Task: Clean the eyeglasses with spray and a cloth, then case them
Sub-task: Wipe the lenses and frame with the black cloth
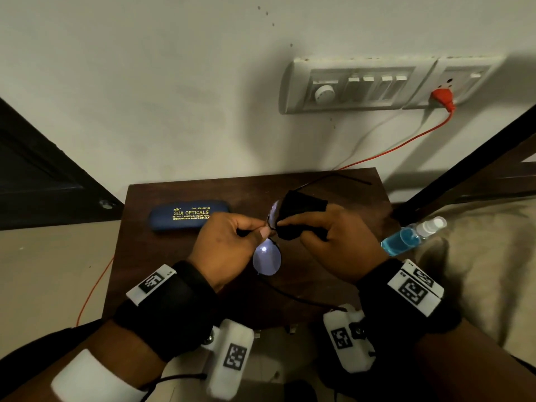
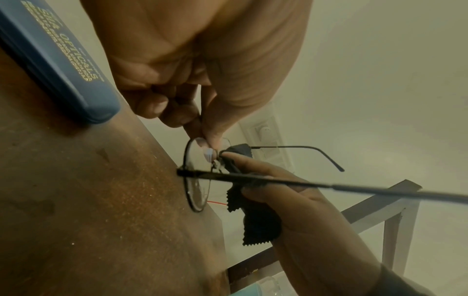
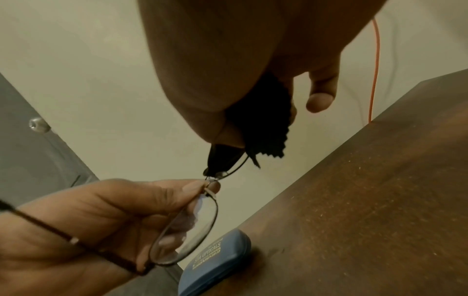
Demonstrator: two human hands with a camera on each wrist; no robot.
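Note:
Thin black-framed eyeglasses [image 1: 266, 258] hang above the brown table [image 1: 174, 256], temples unfolded. My left hand [image 1: 232, 242] pinches the frame at the bridge [image 2: 214, 152] between thumb and forefinger. My right hand [image 1: 327, 239] holds a black cloth [image 1: 295, 210] wrapped round the far lens, thumb and fingers pinching through it [image 3: 228, 158]. The near lens [image 3: 187, 230] is bare. The blue eyeglass case [image 1: 188, 217] lies shut on the table's left rear. A spray bottle [image 1: 412, 236] with blue liquid lies at the table's right edge.
The wall stands right behind the table, with a switchboard [image 1: 377, 82] and a red plug and cable [image 1: 406, 140] trailing down to the table's back edge. A dark frame [image 1: 464, 169] rises at the right. A beige cushion [image 1: 493, 256] lies beside the bottle.

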